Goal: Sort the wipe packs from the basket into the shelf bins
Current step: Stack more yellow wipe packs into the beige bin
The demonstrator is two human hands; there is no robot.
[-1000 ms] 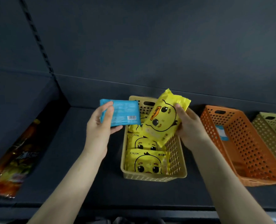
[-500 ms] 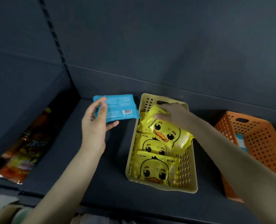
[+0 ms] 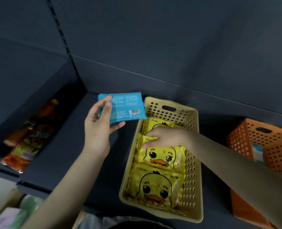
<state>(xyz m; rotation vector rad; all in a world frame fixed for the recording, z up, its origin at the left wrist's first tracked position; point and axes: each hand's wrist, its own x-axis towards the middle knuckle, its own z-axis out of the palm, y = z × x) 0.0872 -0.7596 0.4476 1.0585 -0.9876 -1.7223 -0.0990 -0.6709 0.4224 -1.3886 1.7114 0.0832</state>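
My left hand (image 3: 97, 131) holds a blue wipe pack (image 3: 127, 108) by its left end, barcode side facing me, above the dark shelf just left of the yellow bin (image 3: 194, 162). Inside that bin lie yellow duck-print wipe packs in a row: one at the front (image 3: 155, 189), one in the middle (image 3: 161, 157) and one at the back (image 3: 155, 124). My right hand (image 3: 166, 137) rests flat on the packs between the middle and the back one, fingers stretched out and pointing left, gripping nothing.
An orange perforated bin (image 3: 269, 146) stands to the right with a light blue pack (image 3: 257, 152) inside. Orange and yellow snack bags (image 3: 26, 139) lie in the compartment to the left. A box with pale packs (image 3: 13, 212) shows at the bottom left, below the shelf edge.
My right hand brought the duck pack down into the yellow bin, laid it there and slid forward over the packs. The left hand kept the blue pack and drifted slightly left.
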